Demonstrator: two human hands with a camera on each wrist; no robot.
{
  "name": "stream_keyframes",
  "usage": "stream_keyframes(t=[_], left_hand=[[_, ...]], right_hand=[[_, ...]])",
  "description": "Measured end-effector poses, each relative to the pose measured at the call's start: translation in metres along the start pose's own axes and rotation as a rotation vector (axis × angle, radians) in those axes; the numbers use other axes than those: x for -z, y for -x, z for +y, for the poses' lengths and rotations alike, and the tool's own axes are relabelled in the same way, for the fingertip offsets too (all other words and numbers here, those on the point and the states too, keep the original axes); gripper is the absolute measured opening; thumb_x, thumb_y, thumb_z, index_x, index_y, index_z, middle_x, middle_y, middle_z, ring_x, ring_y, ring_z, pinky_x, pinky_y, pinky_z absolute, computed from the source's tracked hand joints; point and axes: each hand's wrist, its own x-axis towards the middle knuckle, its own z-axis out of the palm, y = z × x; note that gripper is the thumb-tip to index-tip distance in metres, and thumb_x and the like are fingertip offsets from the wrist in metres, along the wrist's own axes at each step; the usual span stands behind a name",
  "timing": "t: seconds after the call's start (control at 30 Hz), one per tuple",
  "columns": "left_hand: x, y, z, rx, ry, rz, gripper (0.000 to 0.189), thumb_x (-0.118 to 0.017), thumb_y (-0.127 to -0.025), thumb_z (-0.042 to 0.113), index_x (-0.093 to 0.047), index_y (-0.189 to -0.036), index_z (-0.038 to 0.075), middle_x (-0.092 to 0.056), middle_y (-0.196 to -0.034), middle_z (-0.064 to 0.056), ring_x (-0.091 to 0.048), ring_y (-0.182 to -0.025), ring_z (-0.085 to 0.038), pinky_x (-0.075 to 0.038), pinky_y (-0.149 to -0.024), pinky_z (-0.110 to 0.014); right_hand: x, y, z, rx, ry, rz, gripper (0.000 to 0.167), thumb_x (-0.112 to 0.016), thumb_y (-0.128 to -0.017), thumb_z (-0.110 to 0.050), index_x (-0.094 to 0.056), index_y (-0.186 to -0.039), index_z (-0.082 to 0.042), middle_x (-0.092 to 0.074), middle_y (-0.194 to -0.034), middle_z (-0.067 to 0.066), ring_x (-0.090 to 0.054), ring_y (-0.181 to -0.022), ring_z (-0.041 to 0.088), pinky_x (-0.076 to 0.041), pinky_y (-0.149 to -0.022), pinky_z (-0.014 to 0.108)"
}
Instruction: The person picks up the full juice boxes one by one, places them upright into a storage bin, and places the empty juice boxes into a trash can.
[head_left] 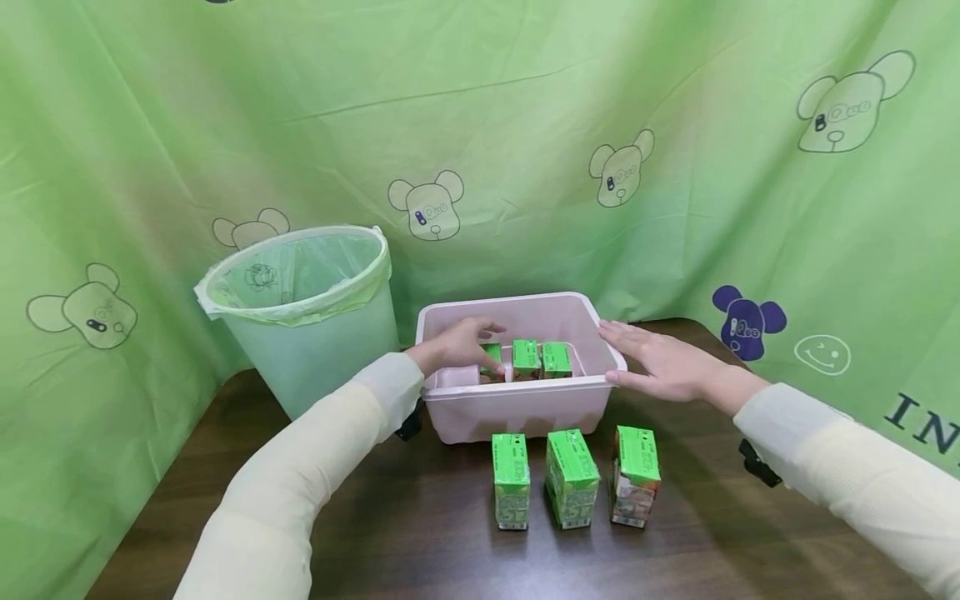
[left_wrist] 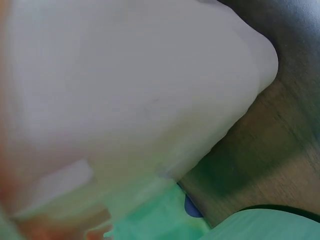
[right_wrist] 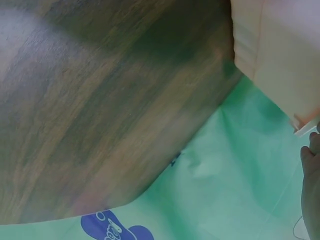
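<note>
In the head view, my left hand (head_left: 456, 343) reaches over the left side of a pale pink plastic bin (head_left: 517, 408). Its thumb and fingers stand around a small green drink carton (head_left: 492, 351), which they partly cover. Two more green cartons (head_left: 527, 354) sit beside it in the bin, toward the right. My right hand (head_left: 666, 363) lies with straight fingers at the bin's right rim, thumb apart. Three green drink cartons (head_left: 572, 477) stand upright in a row in front of the bin. The bin's wall (left_wrist: 130, 75) fills most of the left wrist view.
Left of the bin stands a tall light green trash can (head_left: 337, 350) lined with a clear bag. A pale pink rounded object (head_left: 457, 377) lies in the bin's left front corner. The dark wooden table (head_left: 420, 533) ends at a green printed curtain (head_left: 517, 117) behind.
</note>
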Motion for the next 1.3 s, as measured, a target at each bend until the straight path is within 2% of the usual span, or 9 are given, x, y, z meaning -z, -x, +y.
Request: stream_keyframes(t=[0.23, 0.43, 0.6, 0.77, 0.9, 0.97, 1.03, 1.13, 1.3], left_hand=[[0.007, 0.013, 0.006, -0.017, 0.006, 0.074, 0.073, -0.081, -0.080, 0.015, -0.045, -0.143, 0.005, -0.046, -0.146, -0.007, -0.039, -0.135, -0.027, -0.039, -0.106, -0.039], [0.016, 0.029, 0.007, -0.089, 0.035, 0.155, 0.067, -0.081, -0.081, 0.019, -0.051, -0.140, 0.009, -0.049, -0.143, -0.008, -0.041, -0.134, -0.027, -0.037, -0.107, -0.044], [0.024, 0.049, 0.010, -0.135, 0.021, 0.252, 0.063, -0.081, -0.081, 0.022, -0.054, -0.137, 0.014, -0.052, -0.140, -0.007, -0.044, -0.131, -0.025, -0.037, -0.107, -0.046], [0.031, 0.070, 0.007, -0.183, -0.006, 0.369, 0.061, -0.081, -0.081, 0.025, -0.056, -0.135, 0.016, -0.055, -0.137, -0.003, -0.047, -0.128, -0.021, -0.037, -0.107, -0.042], [0.036, 0.089, 0.002, -0.289, -0.068, 0.445, 0.058, -0.080, -0.082, 0.022, -0.056, -0.134, 0.011, -0.052, -0.141, -0.002, -0.045, -0.130, -0.018, -0.038, -0.107, -0.038], [0.039, 0.098, 0.000, -0.364, -0.112, 0.488, 0.057, -0.080, -0.082, 0.020, -0.057, -0.133, 0.007, -0.051, -0.142, -0.004, -0.044, -0.132, -0.018, -0.038, -0.107, -0.038], [0.042, 0.107, -0.001, -0.434, -0.150, 0.530, 0.057, -0.081, -0.082, 0.018, -0.057, -0.131, 0.005, -0.050, -0.143, -0.006, -0.044, -0.132, -0.019, -0.038, -0.107, -0.038], [0.047, 0.120, -0.003, -0.524, -0.195, 0.592, 0.057, -0.082, -0.080, 0.015, -0.058, -0.129, 0.002, -0.051, -0.141, -0.009, -0.045, -0.132, -0.021, -0.038, -0.107, -0.038], [0.058, 0.142, -0.007, -0.614, -0.290, 0.685, 0.058, -0.083, -0.078, 0.012, -0.058, -0.129, 0.000, -0.052, -0.140, -0.012, -0.045, -0.132, -0.026, -0.034, -0.110, -0.039]], right_hand=[[-0.001, 0.000, 0.000, -0.022, -0.040, 0.012, 0.075, -0.055, -0.097, -0.043, -0.026, -0.152, 0.000, -0.024, -0.156, 0.020, -0.022, -0.142, 0.040, -0.024, -0.110, 0.059], [-0.001, 0.002, -0.004, -0.016, -0.010, 0.077, 0.076, -0.061, -0.094, -0.042, -0.032, -0.149, 0.002, -0.031, -0.154, 0.020, -0.027, -0.140, 0.040, -0.028, -0.108, 0.058], [0.003, 0.004, -0.010, 0.068, 0.043, 0.182, 0.071, -0.068, -0.091, -0.037, -0.043, -0.143, 0.004, -0.040, -0.148, 0.019, -0.037, -0.135, 0.039, -0.031, -0.110, 0.050], [0.004, 0.005, -0.015, 0.226, 0.101, 0.336, 0.061, -0.073, -0.087, -0.031, -0.054, -0.134, 0.003, -0.053, -0.137, 0.020, -0.052, -0.123, 0.037, -0.035, -0.109, 0.035], [0.004, 0.005, -0.018, 0.356, 0.106, 0.480, 0.051, -0.064, -0.093, -0.036, -0.061, -0.130, 0.000, -0.062, -0.126, 0.019, -0.062, -0.110, 0.036, -0.039, -0.104, 0.026], [0.005, 0.007, -0.020, 0.376, 0.089, 0.527, 0.049, -0.057, -0.096, -0.040, -0.062, -0.129, -0.003, -0.064, -0.124, 0.016, -0.064, -0.105, 0.033, -0.040, -0.101, 0.020], [0.007, 0.009, -0.023, 0.378, 0.068, 0.553, 0.048, -0.053, -0.098, -0.040, -0.063, -0.128, -0.005, -0.065, -0.124, 0.012, -0.066, -0.103, 0.030, -0.038, -0.099, 0.014], [0.008, 0.014, -0.027, 0.356, 0.028, 0.565, 0.045, -0.054, -0.098, -0.039, -0.064, -0.128, -0.007, -0.065, -0.123, 0.008, -0.066, -0.102, 0.026, -0.037, -0.097, 0.010], [0.007, 0.026, -0.034, 0.315, -0.030, 0.571, 0.038, -0.063, -0.094, -0.033, -0.067, -0.123, -0.008, -0.068, -0.118, 0.006, -0.063, -0.106, 0.013, -0.039, -0.095, 0.009]])
